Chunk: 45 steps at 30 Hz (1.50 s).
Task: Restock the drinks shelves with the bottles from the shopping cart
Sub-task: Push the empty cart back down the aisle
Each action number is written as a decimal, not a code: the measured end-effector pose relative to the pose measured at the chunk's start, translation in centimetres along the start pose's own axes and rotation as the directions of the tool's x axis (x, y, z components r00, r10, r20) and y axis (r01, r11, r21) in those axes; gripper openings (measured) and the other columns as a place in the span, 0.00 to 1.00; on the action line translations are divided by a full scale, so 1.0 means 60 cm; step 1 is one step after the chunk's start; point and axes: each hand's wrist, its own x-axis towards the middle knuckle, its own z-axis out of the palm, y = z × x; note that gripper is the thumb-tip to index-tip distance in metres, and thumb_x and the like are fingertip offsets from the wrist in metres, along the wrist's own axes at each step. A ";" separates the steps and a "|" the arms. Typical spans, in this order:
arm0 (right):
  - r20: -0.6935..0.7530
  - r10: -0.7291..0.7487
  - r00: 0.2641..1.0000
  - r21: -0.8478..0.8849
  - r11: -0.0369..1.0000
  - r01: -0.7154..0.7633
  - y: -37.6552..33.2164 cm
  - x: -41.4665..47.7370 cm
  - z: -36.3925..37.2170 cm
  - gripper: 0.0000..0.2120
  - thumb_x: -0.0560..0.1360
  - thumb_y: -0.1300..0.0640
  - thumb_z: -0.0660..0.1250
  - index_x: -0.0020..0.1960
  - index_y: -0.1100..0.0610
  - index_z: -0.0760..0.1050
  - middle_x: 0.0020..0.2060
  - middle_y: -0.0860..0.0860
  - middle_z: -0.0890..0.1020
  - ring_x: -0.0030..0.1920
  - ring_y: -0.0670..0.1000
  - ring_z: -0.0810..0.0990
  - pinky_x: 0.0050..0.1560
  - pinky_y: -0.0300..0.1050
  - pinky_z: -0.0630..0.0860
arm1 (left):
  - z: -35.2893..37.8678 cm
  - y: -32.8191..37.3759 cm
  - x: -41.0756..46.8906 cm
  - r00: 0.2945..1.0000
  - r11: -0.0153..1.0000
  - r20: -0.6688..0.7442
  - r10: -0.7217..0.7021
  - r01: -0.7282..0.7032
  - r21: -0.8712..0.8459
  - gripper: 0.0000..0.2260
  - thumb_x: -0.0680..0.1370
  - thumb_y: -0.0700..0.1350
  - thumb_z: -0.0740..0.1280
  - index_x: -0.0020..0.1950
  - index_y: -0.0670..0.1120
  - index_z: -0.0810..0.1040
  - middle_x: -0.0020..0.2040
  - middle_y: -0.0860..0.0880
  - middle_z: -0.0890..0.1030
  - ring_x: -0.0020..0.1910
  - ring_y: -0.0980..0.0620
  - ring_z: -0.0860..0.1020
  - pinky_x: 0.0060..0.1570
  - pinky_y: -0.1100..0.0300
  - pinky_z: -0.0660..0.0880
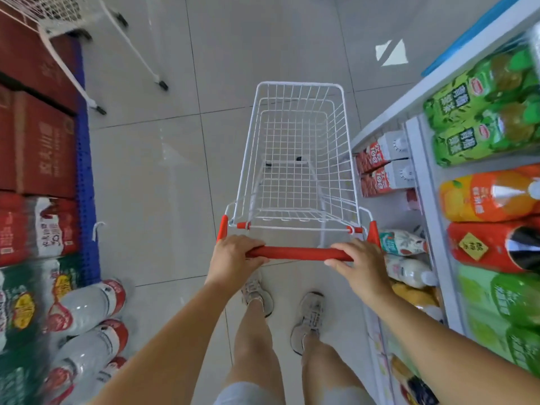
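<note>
A small white wire shopping cart (298, 118) stands on the tiled floor in front of me, and I see no bottles in its basket. My left hand (235, 257) grips the left end of its red handle bar (298, 253). My right hand (355, 263) grips the right end of the bar. The drinks shelves (420, 159) run along the right, holding green tea bottles (479, 106), an orange bottle (491, 197), a red-labelled dark bottle (496, 247) and red-and-white cartons (382, 165) lower down.
Red boxes (38, 135) and shrink-wrapped packs of water bottles (87, 305) are stacked on a blue pallet (86, 182) at the left. A second white wire cart (73, 19) stands at the top left. Grey tiled floor lies between the two sides.
</note>
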 end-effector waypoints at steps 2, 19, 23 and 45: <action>-0.012 -0.027 1.000 -0.020 0.999 0.027 -0.028 0.050 0.002 0.23 0.67 0.36 0.63 0.47 0.53 0.83 0.39 0.50 0.82 0.41 0.57 0.80 0.46 0.41 0.62 | -0.036 -0.015 0.040 1.000 1.000 -0.009 0.027 -0.027 0.004 0.10 0.68 0.44 0.79 0.47 0.46 0.85 0.40 0.51 0.84 0.41 0.51 0.80 0.51 0.54 0.76; 0.046 -0.103 0.994 0.015 0.995 0.102 -0.197 0.577 -0.054 0.17 0.67 0.44 0.74 0.49 0.54 0.83 0.41 0.51 0.82 0.44 0.56 0.79 0.53 0.55 0.71 | -0.315 -0.046 0.461 0.994 1.000 -0.110 0.011 -0.013 -0.017 0.07 0.69 0.45 0.78 0.45 0.46 0.85 0.37 0.51 0.83 0.38 0.52 0.78 0.49 0.57 0.74; 0.087 -0.121 0.989 0.028 0.993 0.119 -0.241 0.721 -0.078 0.14 0.67 0.47 0.76 0.49 0.52 0.83 0.39 0.49 0.80 0.44 0.55 0.78 0.52 0.48 0.66 | -0.383 -0.051 0.571 0.992 0.999 -0.122 -0.035 0.030 -0.042 0.09 0.68 0.46 0.79 0.46 0.48 0.85 0.36 0.52 0.84 0.36 0.55 0.79 0.47 0.66 0.71; 0.155 -0.180 0.971 0.024 0.984 0.179 -0.582 1.480 -0.122 0.10 0.67 0.50 0.76 0.47 0.52 0.84 0.36 0.40 0.75 0.43 0.47 0.73 0.49 0.39 0.61 | -0.833 -0.190 1.192 0.981 0.998 -0.189 -0.046 0.035 -0.058 0.06 0.70 0.47 0.76 0.46 0.51 0.84 0.34 0.60 0.76 0.39 0.57 0.75 0.53 0.58 0.73</action>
